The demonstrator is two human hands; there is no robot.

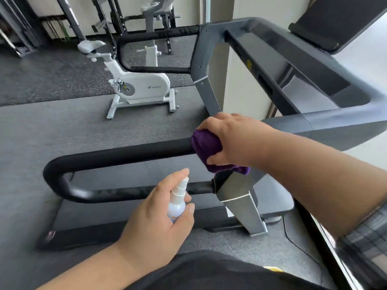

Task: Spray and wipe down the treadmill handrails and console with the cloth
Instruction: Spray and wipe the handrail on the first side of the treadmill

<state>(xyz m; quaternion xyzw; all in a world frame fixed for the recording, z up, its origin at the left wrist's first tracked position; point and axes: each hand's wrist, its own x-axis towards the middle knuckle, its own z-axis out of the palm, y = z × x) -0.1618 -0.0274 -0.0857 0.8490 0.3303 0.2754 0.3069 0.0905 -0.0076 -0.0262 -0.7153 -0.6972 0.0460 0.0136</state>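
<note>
head view: the right hand (234,139) grips a purple cloth (206,146) wrapped over the near handrail (117,154), at its end by the grey upright (240,203); the left hand (155,218) holds a spray bottle (178,203) just below the rail, forefinger on the nozzle; the console (293,65) lies beyond; a white bike (138,86) stands well apart.
</note>
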